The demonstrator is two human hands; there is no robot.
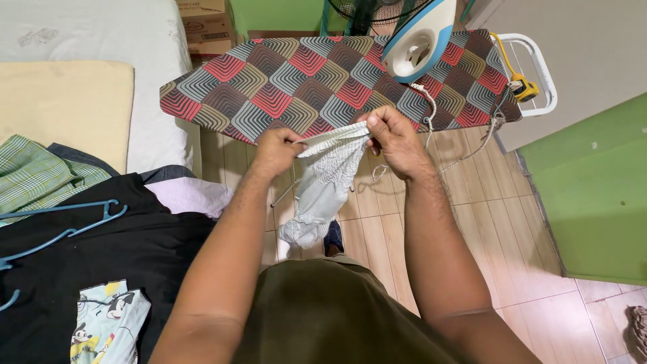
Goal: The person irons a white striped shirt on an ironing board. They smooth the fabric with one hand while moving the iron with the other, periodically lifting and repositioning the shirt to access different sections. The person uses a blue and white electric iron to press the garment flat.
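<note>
Just below the near edge of the ironing board, at the centre of the view, both hands grip a pale striped garment by its top edge. The left hand pinches the cloth at nine o'clock of the garment, fingers curled shut on it; the right hand clamps the edge at about two o'clock, fingers folded tight over the fabric. The garment hangs down toward six o'clock, above the wooden floor. At twelve to one o'clock a blue and white iron stands on the board's patterned cover, its cord trailing off the edge. At eight o'clock dark clothing lies piled with blue hangers on top.
</note>
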